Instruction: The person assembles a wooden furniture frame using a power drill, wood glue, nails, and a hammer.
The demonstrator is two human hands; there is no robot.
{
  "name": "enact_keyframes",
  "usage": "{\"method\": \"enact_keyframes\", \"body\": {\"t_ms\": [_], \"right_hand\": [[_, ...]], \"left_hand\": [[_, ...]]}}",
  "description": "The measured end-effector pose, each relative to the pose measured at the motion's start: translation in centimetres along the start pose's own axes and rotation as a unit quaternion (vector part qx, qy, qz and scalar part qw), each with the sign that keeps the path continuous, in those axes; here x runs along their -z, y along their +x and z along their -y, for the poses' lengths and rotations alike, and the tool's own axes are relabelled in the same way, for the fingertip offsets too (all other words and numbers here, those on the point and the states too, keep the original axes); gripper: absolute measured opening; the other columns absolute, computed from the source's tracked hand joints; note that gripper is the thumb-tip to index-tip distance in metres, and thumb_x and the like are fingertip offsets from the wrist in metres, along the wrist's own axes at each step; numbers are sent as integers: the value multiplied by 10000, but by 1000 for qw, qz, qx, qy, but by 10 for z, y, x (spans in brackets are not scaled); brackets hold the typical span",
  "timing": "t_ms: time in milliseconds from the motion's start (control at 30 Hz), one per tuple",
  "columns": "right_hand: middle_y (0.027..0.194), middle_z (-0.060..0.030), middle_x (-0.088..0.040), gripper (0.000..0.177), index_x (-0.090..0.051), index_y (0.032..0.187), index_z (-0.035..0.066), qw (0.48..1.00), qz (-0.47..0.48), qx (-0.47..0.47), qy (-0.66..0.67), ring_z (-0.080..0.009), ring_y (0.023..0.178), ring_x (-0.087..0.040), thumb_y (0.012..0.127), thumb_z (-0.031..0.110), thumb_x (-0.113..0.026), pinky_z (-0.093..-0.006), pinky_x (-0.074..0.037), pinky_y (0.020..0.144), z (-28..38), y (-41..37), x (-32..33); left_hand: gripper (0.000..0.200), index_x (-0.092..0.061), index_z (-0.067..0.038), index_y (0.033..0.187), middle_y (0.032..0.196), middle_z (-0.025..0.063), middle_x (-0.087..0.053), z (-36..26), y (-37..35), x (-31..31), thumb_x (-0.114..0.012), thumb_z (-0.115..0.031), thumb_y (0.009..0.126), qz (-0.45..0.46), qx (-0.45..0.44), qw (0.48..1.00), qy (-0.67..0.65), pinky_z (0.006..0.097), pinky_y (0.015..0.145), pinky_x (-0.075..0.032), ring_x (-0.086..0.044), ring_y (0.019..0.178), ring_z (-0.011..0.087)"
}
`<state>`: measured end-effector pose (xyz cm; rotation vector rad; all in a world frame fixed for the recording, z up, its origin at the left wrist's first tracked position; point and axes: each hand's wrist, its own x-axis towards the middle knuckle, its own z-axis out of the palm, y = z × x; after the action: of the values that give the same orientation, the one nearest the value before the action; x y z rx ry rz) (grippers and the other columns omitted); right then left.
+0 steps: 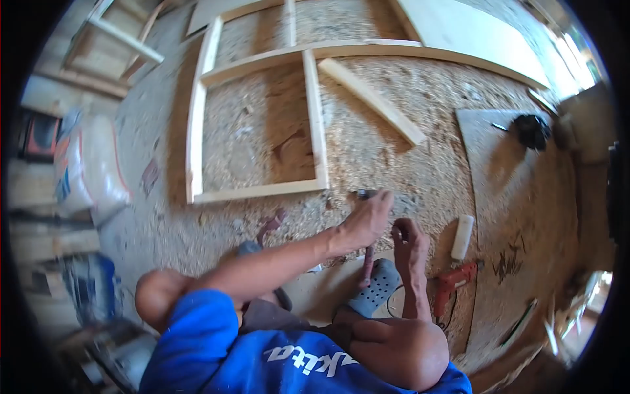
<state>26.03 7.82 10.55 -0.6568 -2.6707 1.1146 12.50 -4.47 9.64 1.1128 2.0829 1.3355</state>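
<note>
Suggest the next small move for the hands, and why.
I'd probably bring the right hand forward to the wooden frame's near right corner to steady it. The left hand already grips a hammer, its head close to that corner, and neither hand touches the frame. Whether the right holds anything small is unclear.

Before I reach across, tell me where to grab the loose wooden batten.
Grip the loose wooden batten by its near end, probably from your own side with the right hand: that end points towards you, clear around, while its far end lies close to the wooden frame.
</note>
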Motion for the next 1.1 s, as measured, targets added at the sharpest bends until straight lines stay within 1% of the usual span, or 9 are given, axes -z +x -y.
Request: {"method": "enact_keyframes", "body": {"t_ms": [233,300,433,467,500,667,767,900,1100], "right_hand": [[997,-127,-726,193,-636,1097,-9,961,13,-110,254,-186,874,-717,919,1,-710,-282,-570,753,26,3,-35],[1189,-207,-659,431,-563,1272,-20,988,57,-86,113,-287,1026,-697,894,65,-752,-365,-577,814,43,3,-46],[1393,-331,-491,852,-376,1504,-39,968,177,-71,-160,-491,1241,-542,866,351,-784,-536,-436,1054,-3,-30,-75],[1277,-312,-577,846,-338,1528,-33,958,166,-39,-231,-462,1120,-613,873,284,-769,-500,-490,972,-39,-47,-92],[1173,-277,-617,750,-401,1473,-38,960,185,-104,-184,-421,1032,-637,872,239,-753,-484,-507,917,-27,-47,-93],[885,-141,-649,296,-611,1107,-33,908,214,-360,-26,-254,818,-622,850,90,-690,-417,-518,787,-6,-4,-65],[874,-110,-685,316,-627,1124,-24,980,117,-83,-135,-249,732,-628,884,158,-723,-387,-528,711,-50,29,-26],[840,-39,-545,256,-569,1077,27,938,198,5,-286,-172,763,-492,943,196,-707,-353,-457,718,47,143,23],[830,-148,-599,255,-546,1107,7,839,245,105,-474,-284,762,-591,911,112,-671,-442,-480,734,270,240,-47]], "left_hand": [[44,-585,28,862,764,205,-626,24,-21,71,-558,3,839,120,-149,973,131,471,642,-546,-680,714,375],[81,-640,7,799,728,236,-653,39,-26,103,-605,-63,819,237,-83,927,279,471,658,-569,-706,706,384],[156,-633,-42,999,823,187,-680,69,-103,262,-604,-139,881,-20,210,973,96,478,728,-538,-679,781,384],[191,-650,-41,1060,863,143,-711,129,-140,290,-629,-127,890,-144,200,967,59,433,757,-539,-700,820,322],[235,-686,-39,1107,917,96,-740,185,-185,317,-664,-115,885,-282,81,940,172,396,783,-538,-701,851,252],[267,-680,-20,1165,915,99,-778,239,-350,353,-658,-204,973,-542,491,677,-76,350,799,-532,-710,859,216],[258,-655,-36,1178,953,137,-761,299,-418,295,-621,-208,989,-578,540,612,9,401,804,-531,-708,910,291],[155,-591,-59,1104,1037,188,-658,346,-455,244,-537,-184,1032,-585,466,591,301,477,799,-510,-648,926,423],[160,-576,-86,1136,1006,194,-638,372,-451,221,-548,-209,1037,-620,531,495,298,534,711,-503,-652,864,442]]}}
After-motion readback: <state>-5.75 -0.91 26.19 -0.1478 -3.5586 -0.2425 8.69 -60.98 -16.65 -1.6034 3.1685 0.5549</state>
